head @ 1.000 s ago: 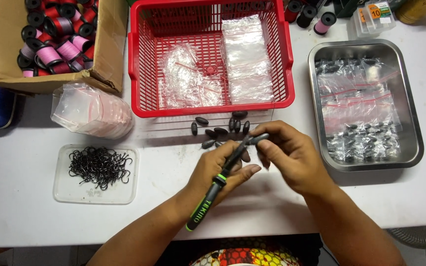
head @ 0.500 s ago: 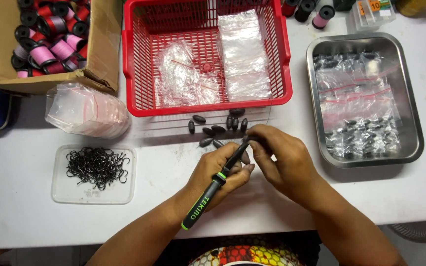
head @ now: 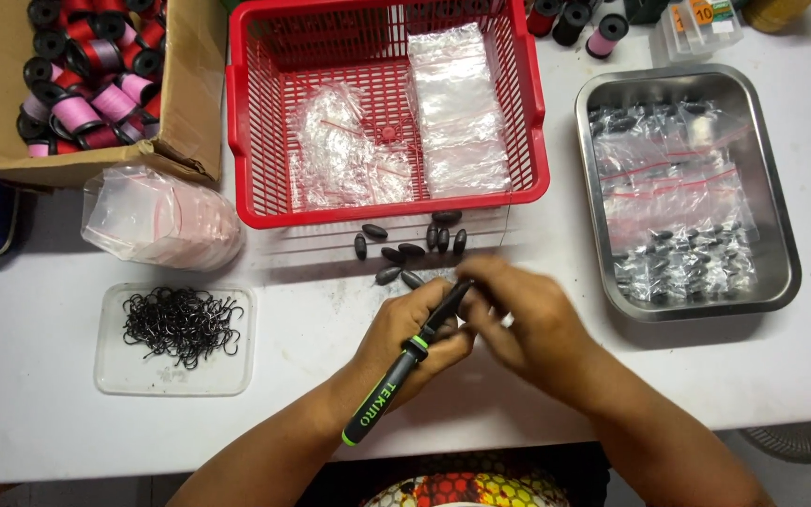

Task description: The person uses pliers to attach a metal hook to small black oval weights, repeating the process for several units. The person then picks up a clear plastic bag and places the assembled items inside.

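Black-handled pliers with a green collar [head: 404,371] sit clamped in the left hand [head: 415,333] at lower centre, tips meeting the blurred right hand [head: 518,324], whose fingers pinch something too small to tell. Dark oval sinkers [head: 410,249] lie loose just above; a slip could likely scatter them toward the red plastic basket [head: 246,141].

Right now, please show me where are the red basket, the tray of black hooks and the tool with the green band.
red basket [head: 248,141], head view, on its left wall.
tray of black hooks [head: 113,376], head view, on its bare lower left corner.
tool [head: 382,406], head view, on its black handle below the green band.
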